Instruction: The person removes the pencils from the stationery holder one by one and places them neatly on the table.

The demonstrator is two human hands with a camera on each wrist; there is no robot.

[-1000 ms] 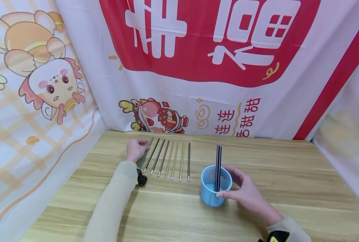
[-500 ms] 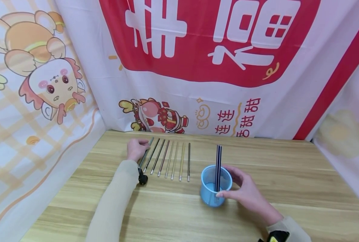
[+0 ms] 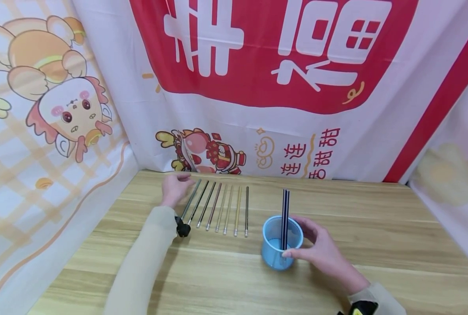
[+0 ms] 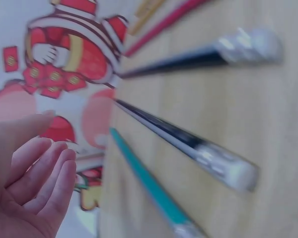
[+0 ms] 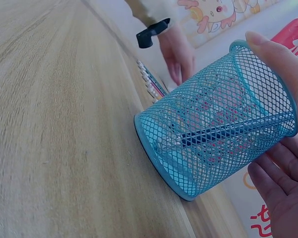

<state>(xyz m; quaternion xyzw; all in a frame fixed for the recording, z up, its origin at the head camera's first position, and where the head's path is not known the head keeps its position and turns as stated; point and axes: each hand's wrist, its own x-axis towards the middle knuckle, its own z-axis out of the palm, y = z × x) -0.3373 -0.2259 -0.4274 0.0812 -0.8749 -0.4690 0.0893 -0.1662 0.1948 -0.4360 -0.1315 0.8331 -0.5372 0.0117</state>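
Note:
My left hand [image 3: 174,190] hovers just left of a teal pencil [image 3: 191,199], its fingers loosely bent with nothing between them, and the left wrist view shows it apart from the pencils. The teal one is leftmost in a row of several pencils lying on the table, white eraser ends towards me; a black pencil [image 4: 164,134] lies beside it. With thumb at the near rim and fingers round the far side, my right hand [image 3: 322,253] holds a blue mesh pen holder [image 5: 208,124]. Dark pencils [image 3: 285,210] stand upright in it, eraser ends down.
The wood-grain table [image 3: 226,280] carries everything. Behind it hangs a white and red printed cloth [image 3: 249,100], and a cartoon-patterned cloth [image 3: 60,183] closes off the left side. Black straps with small cameras sit on both wrists.
My left hand has drawn away from the teal pencil, slightly left and back, with its fingers off it. The pencils stay in place. My right hand and the pen holder have not moved.

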